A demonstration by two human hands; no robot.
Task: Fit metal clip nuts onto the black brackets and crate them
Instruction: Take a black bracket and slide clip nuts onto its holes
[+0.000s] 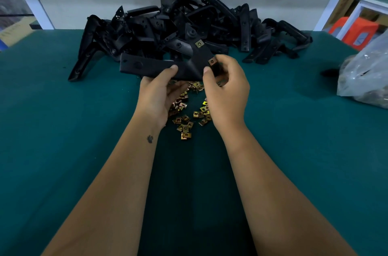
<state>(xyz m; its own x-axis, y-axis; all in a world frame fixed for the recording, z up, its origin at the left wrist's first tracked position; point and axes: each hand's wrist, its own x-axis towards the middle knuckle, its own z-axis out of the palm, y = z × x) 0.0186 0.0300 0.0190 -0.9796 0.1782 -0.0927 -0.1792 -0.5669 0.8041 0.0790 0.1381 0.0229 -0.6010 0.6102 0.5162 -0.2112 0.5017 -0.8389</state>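
My right hand (225, 90) pinches a clip nut (212, 61) between thumb and fingers, pressing it onto the near tab of the black bracket (159, 68); my left hand (158, 93) grips that bracket from below, thumb on top, holding it above the table. A second clip nut (199, 43) already sits on the bracket's far tab. Beneath my hands lies the loose scatter of brass-coloured clip nuts (185, 118) on the green table mat (73, 130), and beyond it the heap of unfitted black brackets (189, 25) against the back wall. A clear plastic bag (366, 75) rests at the right edge. I see no crate from here. The risk, as I judge it, is the nut going on skewed, so its hole misses the hole in the tab; an uneven push from my thumb would do that. If my pinch slips, the nut could spring off into the scatter below, and a slack left grip would let the bracket twist away under the push.
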